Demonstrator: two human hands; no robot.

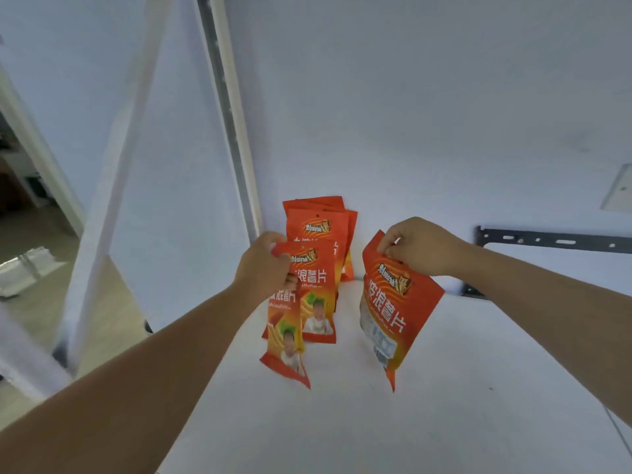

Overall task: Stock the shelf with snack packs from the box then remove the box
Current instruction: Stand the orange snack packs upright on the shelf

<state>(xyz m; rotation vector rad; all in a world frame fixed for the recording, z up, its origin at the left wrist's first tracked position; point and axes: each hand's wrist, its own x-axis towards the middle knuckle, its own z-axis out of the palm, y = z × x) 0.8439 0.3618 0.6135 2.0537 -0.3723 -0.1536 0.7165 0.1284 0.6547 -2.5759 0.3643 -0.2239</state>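
Red-orange snack packs stand in a row (319, 227) at the back left of the white shelf (461, 371), against the wall. My left hand (263, 265) pinches the top of two packs (307, 302); the front one (285, 343) hangs lower and tilted, its bottom corner near the shelf. My right hand (420, 246) grips the top edge of another snack pack (393, 313), which hangs tilted to the right of the row, its lower tip just over the shelf. The box is out of view.
A white upright post with a metal rail (232, 131) bounds the shelf on the left. A dark metal bracket (547, 239) is fixed to the back wall at right. Beyond the left post lies a wooden floor (41, 254).
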